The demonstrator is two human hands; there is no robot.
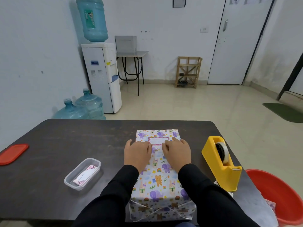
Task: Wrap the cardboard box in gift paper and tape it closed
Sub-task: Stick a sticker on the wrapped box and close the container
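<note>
The box [158, 181], covered in white gift paper with purple elephants and orange bears, lies lengthwise in the middle of the dark table [65, 141]; its near end shows folded paper flaps. A small pink-bordered card [157, 140] sits on the far part of its top. My left hand [137, 153] and my right hand [177, 154] lie palm-down on the box top, fingertips touching the card's near edge from either side. A yellow tape dispenser [221, 163] with a clear roll stands to the right of the box.
A clear plastic tub [68, 179] with a similar card inside sits left of the box, its red lid [13, 154] at the table's left edge. A red basin [282, 197] with paper scraps stands beyond the table's right corner. A water cooler stands behind the table.
</note>
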